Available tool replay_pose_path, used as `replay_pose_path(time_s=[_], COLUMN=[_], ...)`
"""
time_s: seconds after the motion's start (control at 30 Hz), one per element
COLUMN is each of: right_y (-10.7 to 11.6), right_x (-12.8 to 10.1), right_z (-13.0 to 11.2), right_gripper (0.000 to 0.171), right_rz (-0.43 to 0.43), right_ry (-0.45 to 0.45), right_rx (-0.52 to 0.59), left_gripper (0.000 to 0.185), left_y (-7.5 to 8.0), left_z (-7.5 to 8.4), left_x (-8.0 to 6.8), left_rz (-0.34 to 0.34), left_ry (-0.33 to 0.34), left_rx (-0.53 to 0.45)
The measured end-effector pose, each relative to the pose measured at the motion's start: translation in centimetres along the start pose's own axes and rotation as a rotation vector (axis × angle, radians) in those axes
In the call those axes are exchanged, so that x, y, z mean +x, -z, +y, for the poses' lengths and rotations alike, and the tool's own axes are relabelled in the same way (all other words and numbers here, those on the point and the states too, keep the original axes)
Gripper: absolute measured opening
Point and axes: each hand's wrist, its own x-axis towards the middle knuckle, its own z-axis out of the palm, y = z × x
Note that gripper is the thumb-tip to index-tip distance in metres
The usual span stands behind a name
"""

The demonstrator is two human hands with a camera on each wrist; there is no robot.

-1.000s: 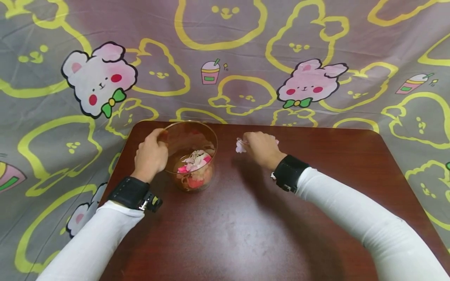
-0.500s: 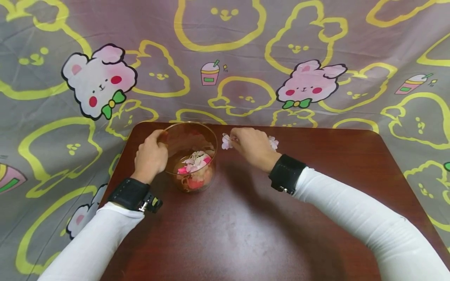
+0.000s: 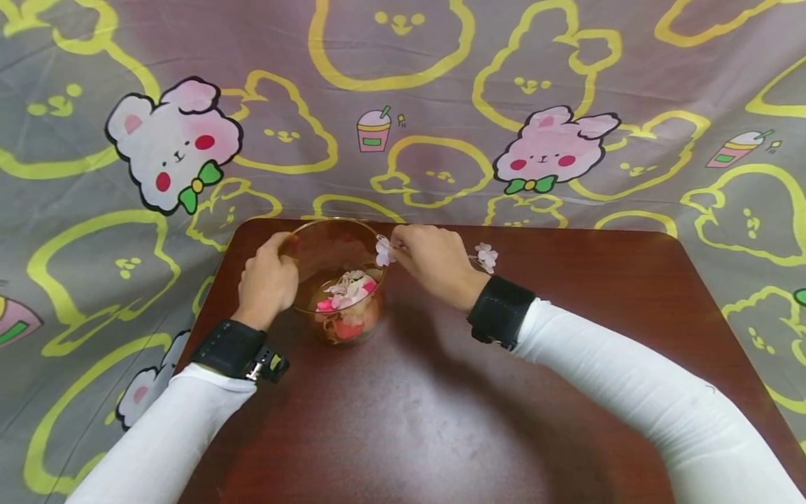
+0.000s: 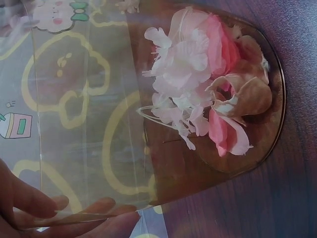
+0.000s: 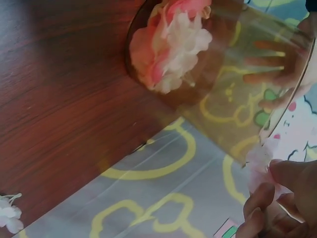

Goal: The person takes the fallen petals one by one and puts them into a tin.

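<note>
A clear glass jar (image 3: 340,262) stands at the far left of the dark red table (image 3: 441,420), with pink, white and tan cloth flowers (image 3: 346,301) in its bottom; the wrist views show the same flowers (image 4: 208,84) (image 5: 171,42) through the glass. My left hand (image 3: 267,280) grips the jar's left wall, fingers (image 4: 54,210) curled on the rim. My right hand (image 3: 431,262) pinches a pale pink flower (image 3: 383,250) right at the jar's right rim; the flower (image 5: 260,161) shows at my fingertips (image 5: 270,191).
One more small pale flower (image 3: 485,256) lies on the table just behind my right wrist, also low left in the right wrist view as a white flower (image 5: 9,218). A grey cloth (image 3: 403,105) with yellow outlines and pink bunnies surrounds the table.
My right hand has lifted the pale pink flower off the table and carried it left to the jar's rim. The left hand and jar have stayed put.
</note>
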Motion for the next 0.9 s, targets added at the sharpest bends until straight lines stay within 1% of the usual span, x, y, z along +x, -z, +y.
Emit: replay_pose_path(time_s=[0.27,0.43,0.7,0.77,0.9], right_y=[-0.8,-1.1,-1.6,-1.7,-1.9], right_x=[-0.3,-0.1,0.3,0.4,0.4], right_z=[-1.7,-2.6,-3.7,-3.8,-4.1], right_gripper=[0.009,0.011,0.013,0.015,0.030], right_rz=[0.008,-0.014,-0.048,-0.066,-0.112], right_ry=[0.102,0.134,0.150,0.150,0.161], right_rx=[-0.013,-0.016,-0.022,-0.023,-0.049], left_gripper=[0.047,0.047,0.047,0.047,0.047], left_y=[0.0,0.0,0.0,0.0,0.1], left_z=[0.0,0.0,0.0,0.0,0.0], left_x=[0.0,0.0,0.1,0.1,0.0], left_rz=[-0.002,0.003,0.001,0.003,0.003], left_ry=[0.004,0.001,-0.004,-0.005,-0.002], left_rx=[0.001,0.006,0.006,0.006,0.008])
